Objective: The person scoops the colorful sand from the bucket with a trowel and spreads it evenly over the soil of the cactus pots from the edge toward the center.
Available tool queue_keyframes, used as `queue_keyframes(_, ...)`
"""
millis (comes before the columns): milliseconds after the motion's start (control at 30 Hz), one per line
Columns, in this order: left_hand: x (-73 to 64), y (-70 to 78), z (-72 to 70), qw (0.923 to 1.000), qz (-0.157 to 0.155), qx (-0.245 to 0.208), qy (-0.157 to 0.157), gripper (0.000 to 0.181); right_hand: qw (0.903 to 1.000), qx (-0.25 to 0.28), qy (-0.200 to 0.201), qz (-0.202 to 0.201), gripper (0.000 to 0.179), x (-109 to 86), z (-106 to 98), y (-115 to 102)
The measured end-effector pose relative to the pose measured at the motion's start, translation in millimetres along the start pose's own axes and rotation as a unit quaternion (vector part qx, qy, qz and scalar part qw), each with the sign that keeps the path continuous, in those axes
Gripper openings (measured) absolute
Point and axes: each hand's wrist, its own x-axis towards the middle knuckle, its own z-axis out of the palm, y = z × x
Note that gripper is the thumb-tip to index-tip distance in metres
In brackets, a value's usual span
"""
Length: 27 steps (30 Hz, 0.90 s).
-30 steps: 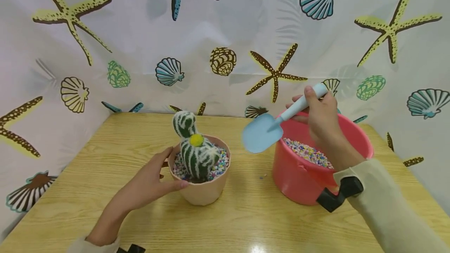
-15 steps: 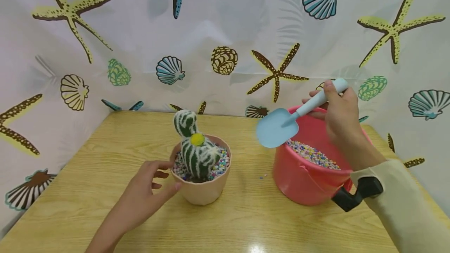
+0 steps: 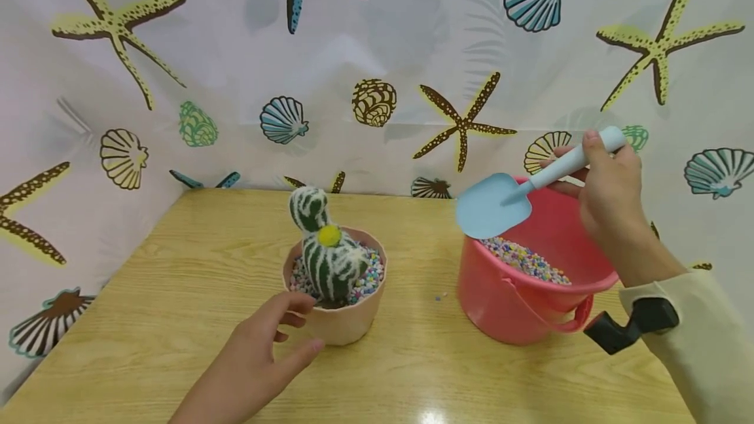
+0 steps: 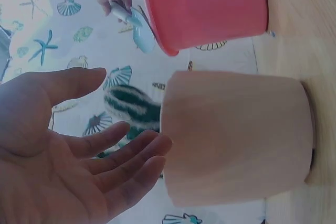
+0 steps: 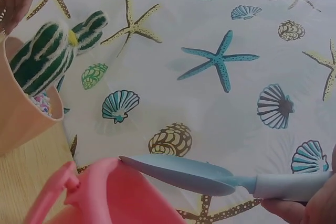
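Two hands are busy above the table (image 3: 424,371). The right hand (image 3: 612,198) has its thumb and fingers closed on the handle of the trowel (image 3: 493,207), a hold that probably suits steering the blade while keeping knuckles off the rim. That blade slants down to the left at the near-left rim of the bucket (image 3: 501,309); whether they touch cannot be told. No beads (image 3: 524,260) show on it, but plenty lie in the bucket. Left of the bucket, well apart, stands the pot (image 3: 350,322), upright, with the cactus (image 3: 336,270) set in more beads, which likely help prop it. The left hand (image 3: 256,355) is empty, fingers loosely bent and spread from the thumb, beside the pot's near-left side, perhaps there for steadying; contact is unclear.
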Motion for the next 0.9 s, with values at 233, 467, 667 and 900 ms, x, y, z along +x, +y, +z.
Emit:
queue_keyframes(233,2.9,13.3,11.8,0.9989,0.035,-0.002,-0.031,0.046,0.9977,-0.057,0.035,-0.008,0.035,-0.6,-13.9,-1.2)
queue_keyframes(467,10.9,33.8,16.7,0.9965,0.073,0.004,-0.040,0.049,0.9942,-0.086,0.063,-0.013,0.043,14.0,-29.6,11.2)
queue_keyframes(667,21.3,53.9,20.5,0.9954,0.086,0.007,-0.042,0.049,0.9918,-0.105,0.069,-0.025,0.042,29.6,-44.1,26.6)
queue_keyframes(900,33.6,67.0,28.5,0.9917,0.119,-0.003,-0.049,0.046,0.9690,-0.241,0.049,-0.027,0.034,22.4,-34.9,22.1)
